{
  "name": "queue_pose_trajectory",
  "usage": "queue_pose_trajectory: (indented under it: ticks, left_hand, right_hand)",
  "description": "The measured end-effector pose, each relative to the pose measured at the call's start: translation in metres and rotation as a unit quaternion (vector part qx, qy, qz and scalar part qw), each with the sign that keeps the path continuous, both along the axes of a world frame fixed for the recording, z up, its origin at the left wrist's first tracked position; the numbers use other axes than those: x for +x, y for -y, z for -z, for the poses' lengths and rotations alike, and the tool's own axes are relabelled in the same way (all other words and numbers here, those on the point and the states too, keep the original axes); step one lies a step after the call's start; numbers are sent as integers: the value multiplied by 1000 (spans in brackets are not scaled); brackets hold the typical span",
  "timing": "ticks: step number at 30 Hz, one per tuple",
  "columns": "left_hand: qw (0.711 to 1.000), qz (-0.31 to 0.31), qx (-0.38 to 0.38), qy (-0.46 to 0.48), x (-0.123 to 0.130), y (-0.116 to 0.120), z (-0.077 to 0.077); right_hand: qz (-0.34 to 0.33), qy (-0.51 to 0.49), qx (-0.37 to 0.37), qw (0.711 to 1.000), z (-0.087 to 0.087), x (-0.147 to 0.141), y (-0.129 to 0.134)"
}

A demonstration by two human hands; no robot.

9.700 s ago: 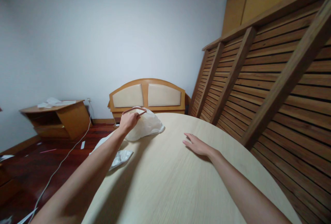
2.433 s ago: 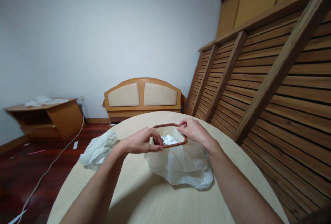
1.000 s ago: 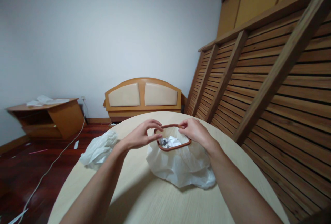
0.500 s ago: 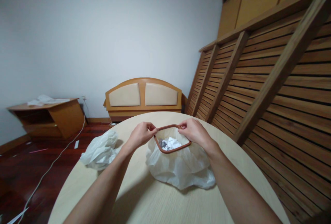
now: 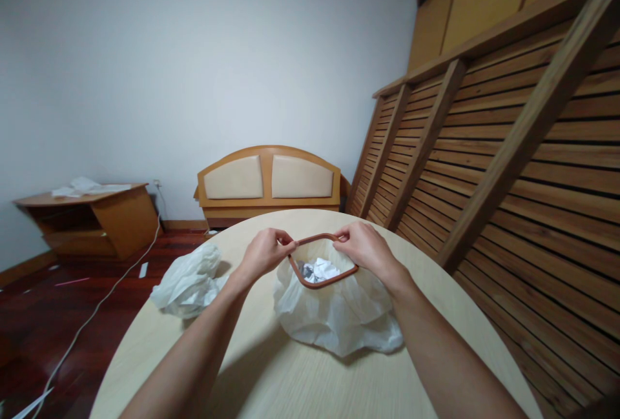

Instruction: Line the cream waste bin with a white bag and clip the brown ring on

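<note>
Wall (image 5: 266, 51): plain and whitish, it filled the background.
Slatted wooden panel (image 5: 508, 148): it rose at a slant along the right, brown slats crossed by thick beams.
Round table (image 5: 349, 387): its pale wood-grain top spread across the foreground.
Headboard (image 5: 267, 177): arched, with two cream panels, it stood beyond the table's far edge.
Low cabinet (image 5: 128, 228): it stood at far left, with white sheets (image 5: 84, 188) on top.
White bag (image 5: 339, 319): thin and wrinkled, it lay spread near the middle of the table.
Second bag (image 5: 188, 280): also white, it sat bunched near the table's left edge, apart from the first.
Brown rim (image 5: 314, 286): a rounded frame, it ringed the white bag's opening.
Right hand (image 5: 365, 248): its fingers pinched the rim's far right corner.
Left hand (image 5: 266, 251): thumb and fingers together, it gripped the far left corner.
Crumpled scraps (image 5: 323, 269): white and grey, they showed inside the opening.
</note>
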State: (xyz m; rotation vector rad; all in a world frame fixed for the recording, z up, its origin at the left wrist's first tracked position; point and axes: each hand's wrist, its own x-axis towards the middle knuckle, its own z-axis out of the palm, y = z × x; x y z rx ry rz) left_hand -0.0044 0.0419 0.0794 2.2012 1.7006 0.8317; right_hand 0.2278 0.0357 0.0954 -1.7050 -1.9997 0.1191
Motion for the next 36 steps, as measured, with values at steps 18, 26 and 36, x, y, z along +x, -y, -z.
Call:
queue_pose_trajectory:
  ticks: [18, 26, 36]
  left_hand:
    - [1000, -16, 15, -16, 2, 3, -1]
    - [999, -26, 14, -37, 3, 5, -4]
    - [998, -30, 14, -48, 4, 7, -6]
  right_hand:
    - [20, 36, 8, 999, 1, -3, 4]
    - [16, 33, 3, 999, -1, -5, 6]
    - [-5, 29, -5, 1000, 0, -3, 5]
